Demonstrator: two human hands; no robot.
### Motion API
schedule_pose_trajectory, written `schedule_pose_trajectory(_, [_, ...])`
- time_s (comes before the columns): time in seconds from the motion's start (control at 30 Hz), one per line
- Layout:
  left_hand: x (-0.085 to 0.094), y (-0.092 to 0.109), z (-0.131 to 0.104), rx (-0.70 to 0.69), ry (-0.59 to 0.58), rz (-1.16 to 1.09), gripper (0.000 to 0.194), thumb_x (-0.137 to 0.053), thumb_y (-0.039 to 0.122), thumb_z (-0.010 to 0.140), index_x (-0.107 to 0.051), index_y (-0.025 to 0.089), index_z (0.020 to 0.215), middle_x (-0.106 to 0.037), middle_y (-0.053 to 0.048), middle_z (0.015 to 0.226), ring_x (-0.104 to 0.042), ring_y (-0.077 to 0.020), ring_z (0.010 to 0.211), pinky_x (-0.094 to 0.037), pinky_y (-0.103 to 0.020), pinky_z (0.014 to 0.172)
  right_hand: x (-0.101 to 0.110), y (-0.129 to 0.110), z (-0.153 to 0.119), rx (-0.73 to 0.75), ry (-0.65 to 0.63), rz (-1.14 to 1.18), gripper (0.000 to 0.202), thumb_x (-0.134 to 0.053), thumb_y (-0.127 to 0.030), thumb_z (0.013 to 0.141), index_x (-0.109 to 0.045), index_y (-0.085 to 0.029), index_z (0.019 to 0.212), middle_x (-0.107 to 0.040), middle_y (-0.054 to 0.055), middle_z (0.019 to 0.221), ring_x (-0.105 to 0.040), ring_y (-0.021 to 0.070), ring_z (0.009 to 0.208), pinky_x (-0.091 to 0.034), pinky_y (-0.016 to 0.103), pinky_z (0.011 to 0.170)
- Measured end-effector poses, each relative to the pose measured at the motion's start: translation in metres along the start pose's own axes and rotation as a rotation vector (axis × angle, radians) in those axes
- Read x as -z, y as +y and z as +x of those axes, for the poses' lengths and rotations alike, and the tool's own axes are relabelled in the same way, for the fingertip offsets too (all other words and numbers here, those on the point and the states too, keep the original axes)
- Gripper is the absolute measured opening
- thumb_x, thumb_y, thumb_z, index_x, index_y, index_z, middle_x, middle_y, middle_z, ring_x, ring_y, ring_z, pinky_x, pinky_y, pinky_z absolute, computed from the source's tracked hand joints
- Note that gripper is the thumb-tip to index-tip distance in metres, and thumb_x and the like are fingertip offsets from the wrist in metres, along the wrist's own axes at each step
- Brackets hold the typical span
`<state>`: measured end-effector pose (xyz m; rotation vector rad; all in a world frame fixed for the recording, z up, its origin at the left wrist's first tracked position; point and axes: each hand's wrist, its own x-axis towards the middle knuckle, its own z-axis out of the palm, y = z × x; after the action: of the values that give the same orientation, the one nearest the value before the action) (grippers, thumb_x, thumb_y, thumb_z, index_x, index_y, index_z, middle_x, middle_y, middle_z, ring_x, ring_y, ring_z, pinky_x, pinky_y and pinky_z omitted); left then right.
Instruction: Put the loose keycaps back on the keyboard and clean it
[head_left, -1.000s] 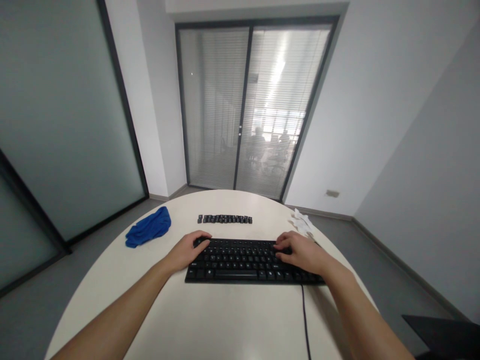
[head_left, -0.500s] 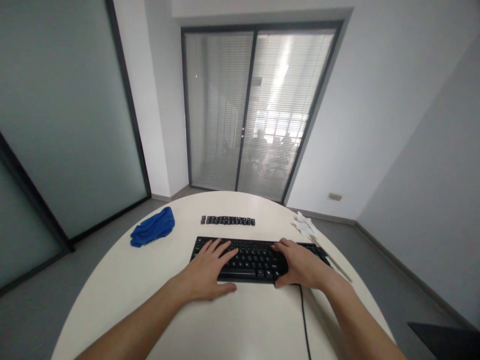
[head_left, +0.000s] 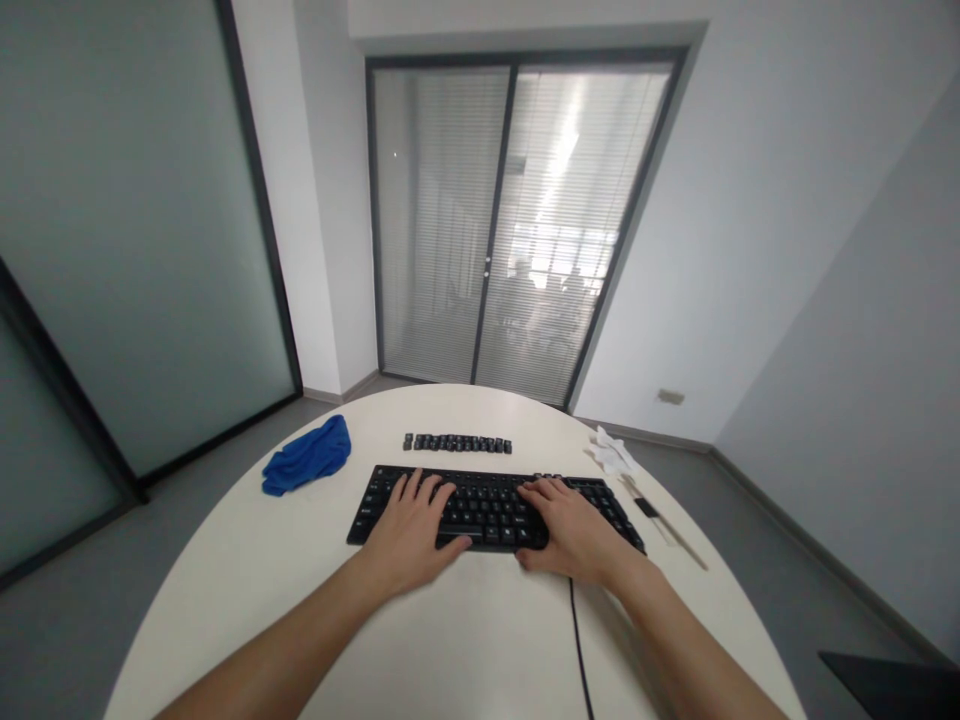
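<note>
A black keyboard [head_left: 487, 522] lies on the white round table [head_left: 480, 640], its cable running toward me. My left hand [head_left: 409, 535] rests over its left part, fingers spread on the keys and thumb near the front edge. My right hand [head_left: 566, 525] lies over the right-middle part, fingers apart on the keys and thumb at the front edge. Neither hand has anything lifted. Behind the keyboard, several loose black keycaps [head_left: 459, 443] form a row.
A crumpled blue cloth [head_left: 307, 457] lies at the table's left. White crumpled tissue [head_left: 613, 452] sits at the right, with a thin brush-like stick [head_left: 679, 540] in front of it. A dark object [head_left: 892, 685] shows at the lower right corner.
The keyboard has shifted left and slightly away from me, along with both my hands and the cable. More of its left and right ends shows, and the stick is less covered.
</note>
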<state>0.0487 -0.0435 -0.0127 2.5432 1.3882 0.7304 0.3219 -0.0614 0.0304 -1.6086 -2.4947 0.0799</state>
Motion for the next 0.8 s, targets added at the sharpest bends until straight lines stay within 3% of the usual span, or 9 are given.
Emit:
schedule_pose_trajectory(0.1, [-0.007,0.002,0.001,-0.017,0.002,0.029,0.073,-0.058,0.063,0.085,-0.05,0.02,0.143,-0.047,-0.018,0.149,-0.031,-0.0446,0.143,-0.017,-0.062,0.118,-0.001,0.001,0.0,0.009,0.011,-0.002,0.084,-0.079,-0.05,0.064,-0.059,-0.013,0.136,-0.061,0.017,0.129,-0.052,0.0355,0.121,-0.039,0.045,0.108])
schedule_pose_trajectory(0.27, [-0.009,0.008,0.001,-0.006,0.005,0.114,0.068,-0.052,0.062,0.089,-0.049,0.021,0.143,-0.05,-0.016,0.148,-0.038,-0.0406,0.139,-0.022,-0.061,0.116,0.002,0.002,0.001,0.033,0.034,0.0,0.077,-0.08,-0.055,0.065,-0.063,-0.014,0.128,-0.064,0.015,0.12,-0.055,0.034,0.113,-0.042,0.045,0.103])
schedule_pose_trajectory(0.53, [-0.01,0.029,0.0,0.068,-0.033,0.278,0.07,-0.048,0.06,0.091,-0.048,0.015,0.144,-0.046,-0.018,0.15,-0.036,-0.0403,0.141,-0.02,-0.062,0.117,-0.004,0.01,0.004,0.046,0.192,0.058,0.034,-0.055,-0.047,0.096,-0.069,-0.018,0.109,-0.068,0.009,0.103,-0.058,0.0258,0.102,-0.045,0.039,0.095])
schedule_pose_trajectory(0.67, [-0.008,0.043,0.007,0.126,-0.062,0.298,0.072,-0.043,0.063,0.092,-0.052,0.01,0.14,-0.05,-0.022,0.146,-0.04,-0.044,0.137,-0.024,-0.067,0.113,-0.01,0.016,0.012,0.015,0.232,0.076,0.03,-0.047,-0.039,0.101,-0.071,-0.021,0.097,-0.069,0.007,0.094,-0.06,0.0232,0.096,-0.045,0.036,0.089])
schedule_pose_trajectory(0.8, [-0.008,0.05,0.012,0.156,-0.017,0.302,0.065,-0.04,0.063,0.093,-0.062,0.01,0.124,-0.059,-0.022,0.132,-0.05,-0.0411,0.126,-0.03,-0.063,0.11,-0.011,0.017,0.02,-0.073,0.224,0.089,0.032,-0.045,-0.035,0.101,-0.071,-0.02,0.091,-0.071,0.007,0.093,-0.061,0.0226,0.095,-0.044,0.034,0.088])
